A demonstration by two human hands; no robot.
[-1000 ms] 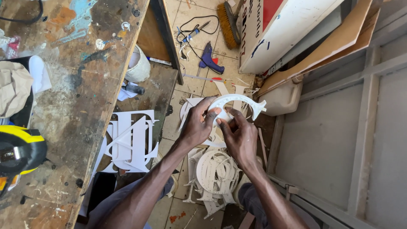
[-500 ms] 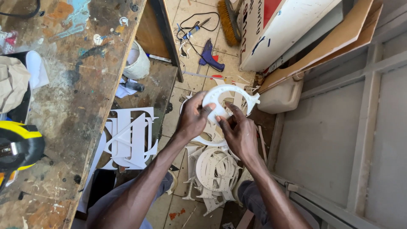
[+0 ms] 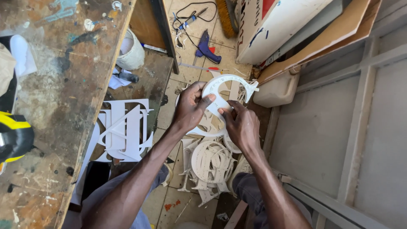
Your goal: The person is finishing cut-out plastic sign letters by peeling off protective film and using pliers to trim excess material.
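A person's left hand (image 3: 190, 111) and right hand (image 3: 240, 125) close their grip on a white curved cutout (image 3: 224, 87), thumbs pressed to its inner edge. Over the last second the piece has swung from a level arc to a tilted one, drawn closer to the body (a sign the hands are turning it over for inspection or trimming). Just below the grip, a pile of cut white shapes (image 3: 210, 163) lies on the floor. Left of the grip, white lattice pieces (image 3: 125, 129) lean beside the paint-stained surface (image 3: 63, 85). Beyond the grip, a blue glue gun (image 3: 206, 48) rests on the tiles.
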